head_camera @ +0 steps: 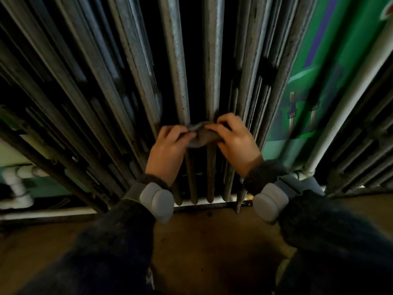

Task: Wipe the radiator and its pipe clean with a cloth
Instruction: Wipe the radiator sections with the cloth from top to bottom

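A tall grey cast-iron radiator [178, 67] with many vertical columns fills the upper view. A small grey cloth [201, 136] is bunched against two middle columns, low down. My left hand [168, 149] pinches its left end with curled fingers. My right hand [232, 141] pinches its right end, fingertips meeting the left hand's over the cloth. Both wrists carry grey bands over dark sleeves. A pale vertical pipe [344, 107] runs up just right of the radiator.
A green painted wall [323, 67] shows right of the radiator. A second radiator section [368, 150] stands at the far right. White pipe fittings [17, 184] sit low on the left. Brown floor [202, 241] lies below, with a white skirting strip along the wall.
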